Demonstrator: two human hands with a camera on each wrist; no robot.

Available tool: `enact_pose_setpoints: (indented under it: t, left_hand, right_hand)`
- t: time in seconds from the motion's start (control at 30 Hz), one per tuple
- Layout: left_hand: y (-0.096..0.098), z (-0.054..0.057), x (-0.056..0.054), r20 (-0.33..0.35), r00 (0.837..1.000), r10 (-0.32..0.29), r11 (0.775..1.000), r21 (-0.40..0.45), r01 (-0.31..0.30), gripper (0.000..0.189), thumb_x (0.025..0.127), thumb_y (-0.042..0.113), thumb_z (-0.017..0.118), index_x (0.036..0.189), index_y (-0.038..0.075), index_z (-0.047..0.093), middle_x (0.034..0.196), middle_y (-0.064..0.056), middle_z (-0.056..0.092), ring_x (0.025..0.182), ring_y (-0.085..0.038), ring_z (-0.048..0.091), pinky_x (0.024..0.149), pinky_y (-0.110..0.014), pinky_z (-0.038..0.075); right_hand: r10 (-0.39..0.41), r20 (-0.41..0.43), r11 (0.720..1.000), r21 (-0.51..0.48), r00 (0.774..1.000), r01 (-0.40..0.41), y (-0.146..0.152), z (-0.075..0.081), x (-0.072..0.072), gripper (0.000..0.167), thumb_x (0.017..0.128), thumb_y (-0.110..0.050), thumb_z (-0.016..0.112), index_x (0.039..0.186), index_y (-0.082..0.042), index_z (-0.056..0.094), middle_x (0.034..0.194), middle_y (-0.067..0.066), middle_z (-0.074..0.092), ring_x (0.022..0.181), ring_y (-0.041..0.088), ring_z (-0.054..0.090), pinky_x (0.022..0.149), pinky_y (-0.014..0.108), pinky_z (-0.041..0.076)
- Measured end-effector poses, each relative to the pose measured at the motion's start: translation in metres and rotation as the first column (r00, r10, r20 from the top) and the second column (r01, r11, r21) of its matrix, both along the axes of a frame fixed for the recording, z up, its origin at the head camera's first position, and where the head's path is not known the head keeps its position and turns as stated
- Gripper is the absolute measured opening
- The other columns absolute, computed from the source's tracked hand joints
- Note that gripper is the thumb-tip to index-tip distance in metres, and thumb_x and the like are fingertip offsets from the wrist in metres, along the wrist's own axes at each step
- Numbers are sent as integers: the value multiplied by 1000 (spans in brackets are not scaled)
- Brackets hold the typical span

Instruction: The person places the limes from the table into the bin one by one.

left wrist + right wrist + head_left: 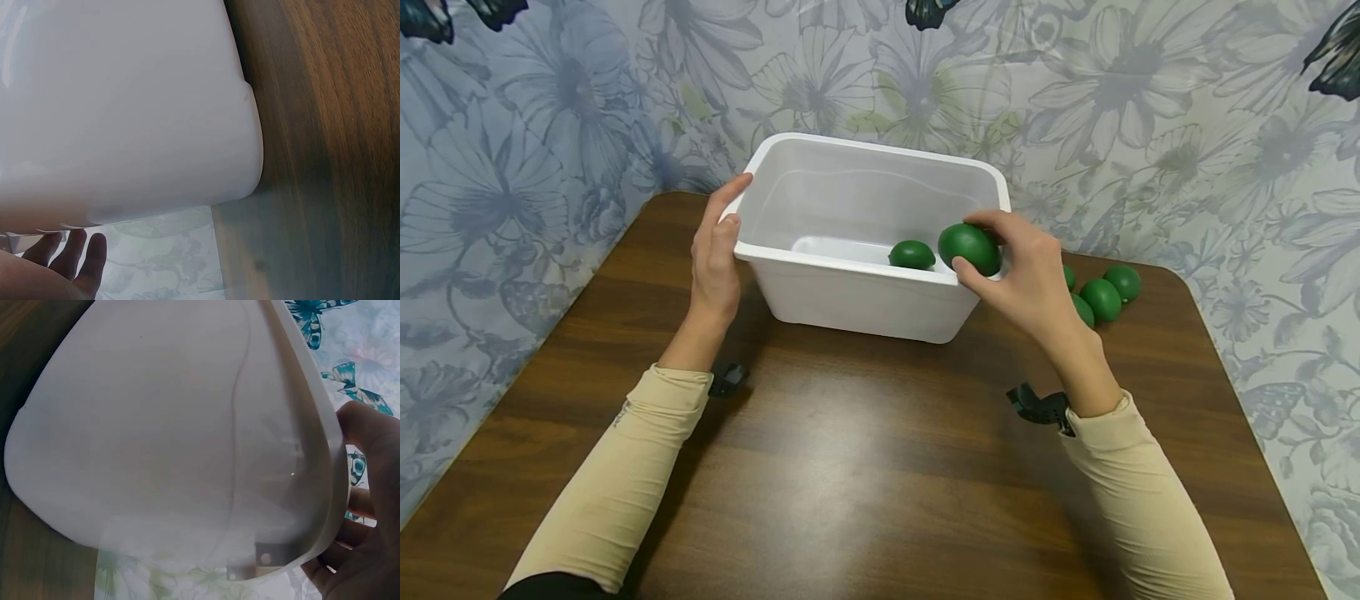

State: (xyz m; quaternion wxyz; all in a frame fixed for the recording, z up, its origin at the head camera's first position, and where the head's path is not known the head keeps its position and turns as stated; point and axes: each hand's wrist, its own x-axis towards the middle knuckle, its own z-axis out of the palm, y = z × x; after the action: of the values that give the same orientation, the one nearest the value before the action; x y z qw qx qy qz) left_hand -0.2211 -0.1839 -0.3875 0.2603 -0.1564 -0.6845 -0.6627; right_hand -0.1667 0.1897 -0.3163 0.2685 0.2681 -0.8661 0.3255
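Note:
A white plastic tub point(857, 300) stands on the table, with one green lime point(912, 255) on its floor. My right hand point(1026, 271) holds another lime point(968, 248) between thumb and fingers at the tub's right end, over the rim. The right wrist view has that hand point(369, 506) beside the tub's rim point(337, 469); the lime does not show there. At the tub's left end, my left hand point(715, 258) rests its fairly straight fingers against the rim. In the left wrist view, fingertips point(94, 256) lie along the outer wall point(137, 125).
Several more limes point(1101, 300) lie close together on the brown wooden table point(820, 467), right of the tub and partly behind my right hand. Flower-patterned wallpaper point(1120, 108) rises behind the table's far edge.

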Motion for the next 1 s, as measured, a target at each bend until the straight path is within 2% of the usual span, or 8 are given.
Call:
enact_pose_setpoints:
  t: [0.3, 0.5, 0.6, 0.67, 0.8, 1.0]
  left_hand:
    - [-1, 1, 2, -14, 1000, 1, 1000, 8, -1, 61, 98, 35, 40, 149, 8, 59, 154, -8, 57, 137, -20, 51, 111, -31, 37]
    - [-1, 2, 3, -11, 1000, 0, 1000, -8, 0, 61, 98, 37, 40, 149, 10, 60, 153, -6, 57, 137, -19, 52, 111, -30, 37]
    - [0, 2, 2, -6, 1000, -1, 1000, -10, 1, 61, 97, 38, 40, 149, 11, 60, 153, -6, 57, 136, -19, 52, 111, -30, 37]
    - [0, 2, 2, -7, 1000, -2, 1000, -8, 1, 61, 98, 38, 40, 149, 11, 60, 153, -6, 58, 136, -19, 52, 111, -30, 37]
    - [0, 1, 2, -24, 1000, -2, 1000, -13, 2, 60, 99, 35, 40, 149, 9, 59, 153, -7, 58, 138, -20, 52, 112, -31, 37]
    - [0, 1, 2, -22, 1000, 0, 1000, -7, 0, 60, 98, 35, 40, 149, 9, 60, 153, -7, 58, 138, -19, 51, 112, -30, 37]
  right_hand:
    - [31, 24, 997, 65, 999, -33, 3, -3, -2, 37, 93, -20, 74, 126, -3, 70, 115, 11, 75, 99, 24, 68, 85, 43, 50]
    - [33, 20, 997, 73, 999, -34, 5, -6, -1, 26, 97, -13, 68, 121, -3, 74, 111, 13, 76, 103, 28, 70, 85, 45, 49]
    - [28, 14, 998, 64, 1000, -29, 7, -7, 0, 24, 98, -12, 67, 119, -3, 74, 110, 14, 76, 101, 30, 70, 80, 44, 48]
    - [24, 3, 998, 57, 1000, -25, 8, -8, 0, 24, 98, -12, 67, 119, -4, 74, 111, 14, 76, 102, 30, 70, 81, 44, 48]
    - [10, -50, 1000, 25, 999, -9, 9, -10, 0, 27, 96, -9, 69, 122, -3, 74, 115, 13, 76, 104, 30, 69, 89, 44, 52]
    - [-35, -123, 997, -68, 992, 26, 20, -13, 3, 32, 96, -5, 70, 128, -2, 72, 123, 12, 75, 108, 27, 71, 98, 36, 54]
